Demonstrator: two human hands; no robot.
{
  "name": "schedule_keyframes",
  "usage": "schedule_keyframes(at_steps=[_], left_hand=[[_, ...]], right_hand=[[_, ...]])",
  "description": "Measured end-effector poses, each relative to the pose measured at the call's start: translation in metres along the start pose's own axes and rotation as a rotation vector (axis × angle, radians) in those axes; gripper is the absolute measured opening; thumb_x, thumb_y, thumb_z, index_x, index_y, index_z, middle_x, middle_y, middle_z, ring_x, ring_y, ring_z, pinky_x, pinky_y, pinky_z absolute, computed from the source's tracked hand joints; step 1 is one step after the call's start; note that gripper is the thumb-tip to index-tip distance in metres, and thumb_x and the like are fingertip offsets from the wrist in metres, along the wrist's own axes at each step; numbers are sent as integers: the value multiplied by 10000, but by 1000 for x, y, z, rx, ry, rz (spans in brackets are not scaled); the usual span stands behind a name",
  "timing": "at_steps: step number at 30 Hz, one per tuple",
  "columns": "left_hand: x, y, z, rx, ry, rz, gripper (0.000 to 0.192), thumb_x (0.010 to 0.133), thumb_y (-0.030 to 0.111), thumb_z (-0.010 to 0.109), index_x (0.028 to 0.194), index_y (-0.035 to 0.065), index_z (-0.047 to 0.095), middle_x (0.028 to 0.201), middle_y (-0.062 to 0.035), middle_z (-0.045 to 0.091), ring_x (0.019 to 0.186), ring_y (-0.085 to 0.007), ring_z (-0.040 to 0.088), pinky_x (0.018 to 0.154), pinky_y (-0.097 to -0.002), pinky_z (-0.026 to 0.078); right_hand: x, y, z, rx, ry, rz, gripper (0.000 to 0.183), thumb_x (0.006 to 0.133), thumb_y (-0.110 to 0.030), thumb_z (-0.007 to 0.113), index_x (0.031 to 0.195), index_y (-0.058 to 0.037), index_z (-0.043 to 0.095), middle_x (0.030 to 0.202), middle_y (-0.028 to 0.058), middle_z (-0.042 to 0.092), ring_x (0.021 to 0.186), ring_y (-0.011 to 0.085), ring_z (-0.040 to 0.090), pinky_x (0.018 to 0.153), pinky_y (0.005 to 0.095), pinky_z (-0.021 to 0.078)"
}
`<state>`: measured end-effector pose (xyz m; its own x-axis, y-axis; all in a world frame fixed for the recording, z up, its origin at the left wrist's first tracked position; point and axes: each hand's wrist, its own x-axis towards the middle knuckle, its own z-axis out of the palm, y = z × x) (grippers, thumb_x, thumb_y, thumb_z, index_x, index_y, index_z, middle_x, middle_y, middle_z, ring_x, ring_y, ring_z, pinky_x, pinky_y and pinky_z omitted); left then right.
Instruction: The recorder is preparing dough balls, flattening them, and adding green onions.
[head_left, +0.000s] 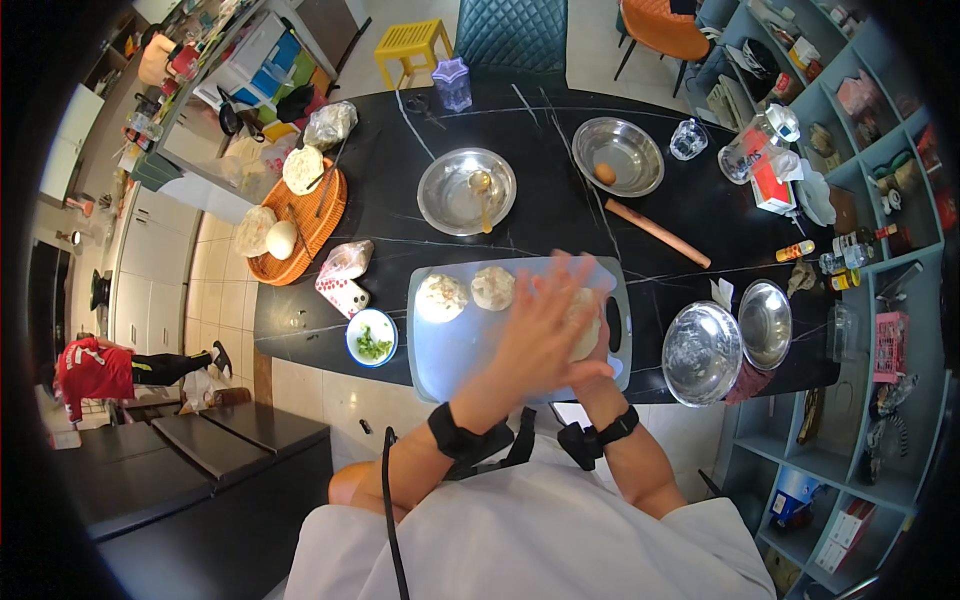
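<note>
A pale blue cutting board (457, 356) lies on the black table before me. Two round, pale dough pieces (442, 298) rest along its far left part, with darker flecks showing in them. My left hand (536, 319) is blurred, fingers stretched out, above the board's right half. Partly behind it, my right hand (596, 369) supports another flattened round of dough (586, 330) near the board's handle slot. My left hand covers part of this dough and much of my right hand, so whether the left palm touches the dough is unclear.
A bowl of chopped greens (373, 341) stands left of the board. Beyond are a steel bowl with a spoon (450, 210), another with an egg (630, 139), and a wooden rolling pin (660, 234). Two steel bowls (697, 352) sit right; a wicker tray (326, 214) is left.
</note>
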<state>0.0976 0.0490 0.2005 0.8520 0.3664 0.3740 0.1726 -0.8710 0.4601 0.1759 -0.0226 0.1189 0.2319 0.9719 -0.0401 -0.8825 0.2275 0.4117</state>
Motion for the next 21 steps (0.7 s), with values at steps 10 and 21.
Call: schedule_keyframes(at_steps=[10,21], left_hand=[[1,13,52,-28,-32,51,839,811,634,329,1348,-10,315,1404,-208,288,1315,-361,241,1043,-467,195],[11,-19,86,-214,19,-120,765,824,538,429,1381,39,268,1431,-216,209,1305,-379,244,1049,-509,147]], right_hand=[[-10,4,5,-236,-163,108,645,888,-589,249,1407,-207,223,1452,110,218,1300,351,264,1043,476,256],[4,-29,-5,-505,-79,79,624,892,-569,245,1411,-224,215,1453,120,206,1279,422,266,996,610,227]])
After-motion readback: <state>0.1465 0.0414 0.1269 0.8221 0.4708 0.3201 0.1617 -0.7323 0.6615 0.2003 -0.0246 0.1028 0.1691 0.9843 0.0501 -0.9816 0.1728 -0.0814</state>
